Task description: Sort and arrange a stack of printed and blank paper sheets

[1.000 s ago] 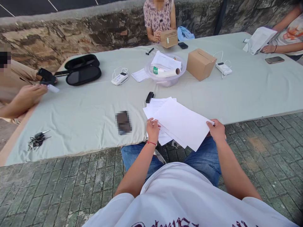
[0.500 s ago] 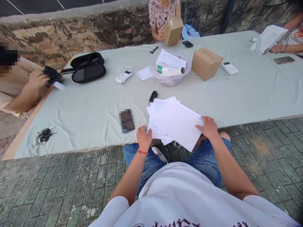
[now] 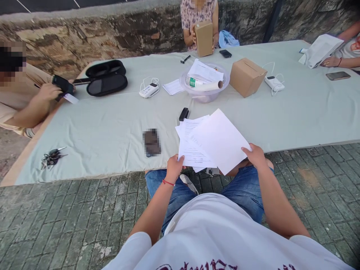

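My left hand point(image 3: 175, 167) pinches the lower left corner of the printed sheets point(image 3: 194, 152), thumb on top. My right hand point(image 3: 255, 155) grips the right corner of a blank-looking white sheet point(image 3: 221, 140), which lies slanted over the printed ones. The papers overlap in a loose fan and hang partly past the table's near edge, above my knees. Just behind them is a small black stapler-like object point(image 3: 183, 114). A dark, blurred-out flat item point(image 3: 152, 142) lies to the left of my left hand.
On the cloth-covered table point(image 3: 112, 131) stand a plastic basin point(image 3: 206, 96) with papers and a roll, a cardboard box point(image 3: 247, 77), white corded devices point(image 3: 149, 90), a black case point(image 3: 107, 85) and keys point(image 3: 53, 157). Three people sit around it; one holds a box point(image 3: 204, 39).
My right hand has shifted slightly right and down, turning the top white sheet so more of the printed page shows. My left hand now pinches the printed sheets. The person opposite has turned their box.
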`<state>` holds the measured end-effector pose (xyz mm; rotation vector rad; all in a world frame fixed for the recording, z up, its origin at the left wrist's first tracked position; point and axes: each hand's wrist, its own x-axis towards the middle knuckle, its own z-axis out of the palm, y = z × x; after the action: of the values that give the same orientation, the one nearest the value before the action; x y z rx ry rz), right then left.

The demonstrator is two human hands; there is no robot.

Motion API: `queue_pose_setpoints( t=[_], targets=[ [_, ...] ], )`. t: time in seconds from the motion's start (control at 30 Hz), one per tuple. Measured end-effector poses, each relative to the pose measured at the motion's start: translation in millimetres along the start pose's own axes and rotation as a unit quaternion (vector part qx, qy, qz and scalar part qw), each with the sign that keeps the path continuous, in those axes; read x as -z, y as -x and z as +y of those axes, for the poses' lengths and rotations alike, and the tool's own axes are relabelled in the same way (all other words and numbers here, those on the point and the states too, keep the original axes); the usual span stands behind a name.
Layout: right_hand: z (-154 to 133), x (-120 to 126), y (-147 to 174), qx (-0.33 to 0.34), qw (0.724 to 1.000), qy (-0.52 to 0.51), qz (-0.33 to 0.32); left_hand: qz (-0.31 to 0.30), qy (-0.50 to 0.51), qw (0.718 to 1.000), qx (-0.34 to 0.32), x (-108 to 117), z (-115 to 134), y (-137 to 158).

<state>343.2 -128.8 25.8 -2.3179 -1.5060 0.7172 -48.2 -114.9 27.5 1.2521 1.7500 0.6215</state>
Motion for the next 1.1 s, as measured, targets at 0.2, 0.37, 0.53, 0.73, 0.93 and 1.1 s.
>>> queue_pose_setpoints(
  t=[0.2,0.37,0.53,0.73,0.93,1.1],
  targets=[
    [21.6,7.5,-13.9,0.077,0.989,0.124,0.03,-0.077,0.133,0.987,0.047,-22.2,-14.7,16.9],
    [8.3,4.6,-32.2,0.097,0.988,0.119,0.013,-0.103,0.147,0.982,0.061,-37.5,-16.8,28.4],
    [-3.8,4.5,-35.5,0.046,0.994,0.068,-0.066,-0.128,0.163,0.977,0.052,-41.8,-12.5,42.2],
    [5.0,-4.7,3.7,0.026,0.997,0.034,-0.057,-0.144,0.268,0.951,0.056,-44.6,-18.3,51.0],
    [13.2,-26.5,72.2,-0.034,0.972,-0.225,-0.06,-0.108,0.319,0.937,0.088,-47.5,-24.4,52.3],
    [-3.4,-43.0,101.5,-0.117,0.906,-0.394,-0.102,-0.074,0.371,0.917,0.129,-49.5,-26.3,51.2]
  ],
)
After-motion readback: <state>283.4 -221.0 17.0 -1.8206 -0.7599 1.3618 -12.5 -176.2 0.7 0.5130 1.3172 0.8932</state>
